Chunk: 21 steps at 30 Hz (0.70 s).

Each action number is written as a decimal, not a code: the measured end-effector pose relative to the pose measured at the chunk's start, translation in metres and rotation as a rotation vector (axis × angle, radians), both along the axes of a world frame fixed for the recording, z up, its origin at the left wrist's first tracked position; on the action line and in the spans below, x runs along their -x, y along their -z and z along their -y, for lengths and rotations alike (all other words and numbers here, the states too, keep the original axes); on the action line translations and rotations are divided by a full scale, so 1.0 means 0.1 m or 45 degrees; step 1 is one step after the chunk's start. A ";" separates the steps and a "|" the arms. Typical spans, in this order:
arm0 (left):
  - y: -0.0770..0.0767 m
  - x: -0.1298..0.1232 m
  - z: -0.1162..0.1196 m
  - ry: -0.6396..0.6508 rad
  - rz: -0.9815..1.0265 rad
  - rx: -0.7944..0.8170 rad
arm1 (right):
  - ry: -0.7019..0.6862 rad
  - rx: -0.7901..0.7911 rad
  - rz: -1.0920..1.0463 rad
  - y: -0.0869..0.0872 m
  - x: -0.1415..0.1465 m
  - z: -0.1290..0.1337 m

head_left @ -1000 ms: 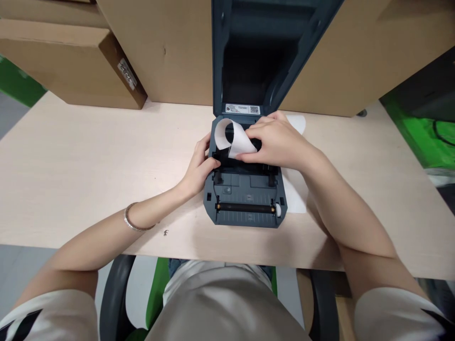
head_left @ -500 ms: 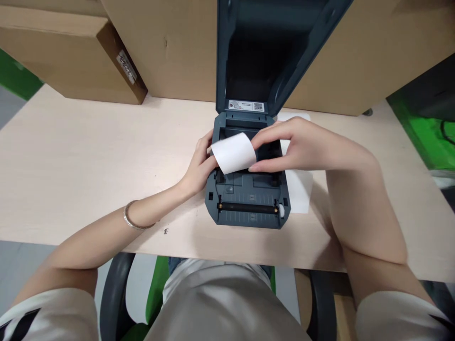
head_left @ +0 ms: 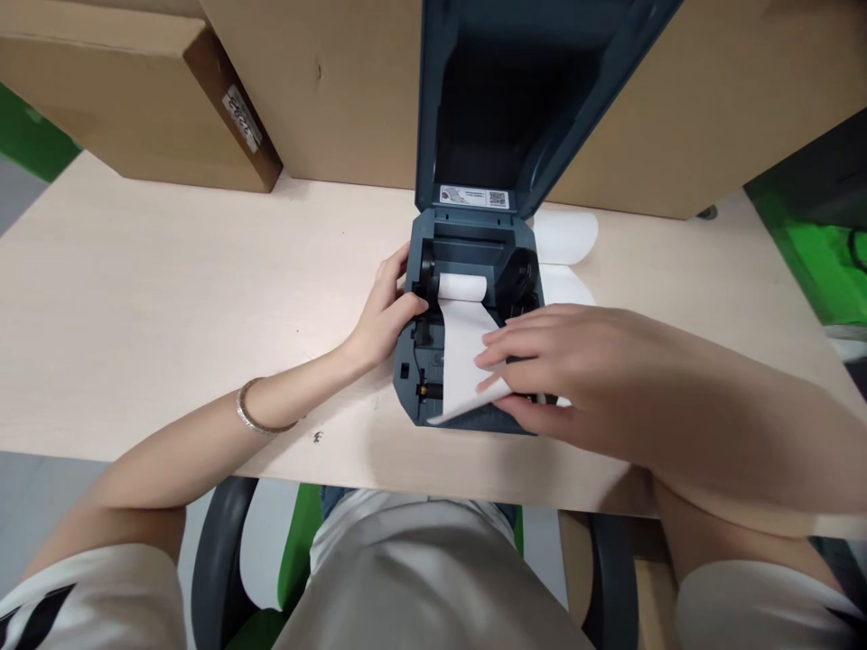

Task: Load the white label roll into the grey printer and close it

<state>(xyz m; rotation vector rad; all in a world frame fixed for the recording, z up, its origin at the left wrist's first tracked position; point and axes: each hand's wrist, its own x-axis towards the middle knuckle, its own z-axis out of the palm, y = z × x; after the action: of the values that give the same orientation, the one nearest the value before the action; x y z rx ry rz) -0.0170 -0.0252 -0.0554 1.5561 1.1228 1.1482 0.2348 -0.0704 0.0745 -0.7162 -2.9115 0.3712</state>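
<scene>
A dark blue-grey printer point(head_left: 420, 406) stands on the table with its lid point(head_left: 433, 108) raised. Inside lies a small white paper roll point(head_left: 462, 287), and its paper strip point(head_left: 462, 352) runs forward over the front of the tray. My right hand point(head_left: 548, 366) pinches the strip's loose end near the printer's front right. At the printer's left side, my left hand point(head_left: 389, 316) grips the edge, thumb on the rim and fingers on the outer wall.
Large cardboard point(head_left: 352, 99) stands behind the printer, with a cardboard box point(head_left: 135, 99) at the back left. White sheets point(head_left: 565, 239) lie on the table point(head_left: 169, 298) right of the printer. Chair armrests point(head_left: 223, 551) are below the table's front edge.
The white roll has gone down into the printer, and its strip is now drawn out forward. My right hand has moved toward the front with the strip. My left hand still is at the left side.
</scene>
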 end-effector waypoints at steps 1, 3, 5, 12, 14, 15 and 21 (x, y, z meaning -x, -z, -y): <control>-0.02 -0.01 0.01 -0.003 0.032 0.034 | 0.009 -0.063 0.019 -0.01 -0.01 0.07; -0.05 -0.04 0.03 0.002 0.104 0.105 | 0.032 -0.129 0.108 -0.03 -0.02 0.19; -0.07 -0.06 0.04 0.028 0.158 0.145 | 0.067 -0.159 0.198 -0.06 -0.01 0.27; -0.13 -0.10 0.07 0.048 0.214 0.175 | 0.042 -0.284 0.132 -0.08 0.02 0.35; -0.15 -0.11 0.08 0.010 0.236 0.189 | 0.022 -0.309 0.126 -0.08 0.01 0.37; -0.15 -0.11 0.08 0.003 0.240 0.189 | 0.016 -0.317 0.140 -0.07 0.00 0.38; -0.12 -0.09 0.07 0.037 0.165 0.148 | 0.020 -0.304 0.279 -0.02 -0.04 0.45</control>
<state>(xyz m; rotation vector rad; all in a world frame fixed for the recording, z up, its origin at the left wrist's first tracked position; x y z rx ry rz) -0.0078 -0.0326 -0.0433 1.3850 1.0587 1.1280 0.2389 -0.1158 0.0763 -0.7855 -3.0753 -0.0624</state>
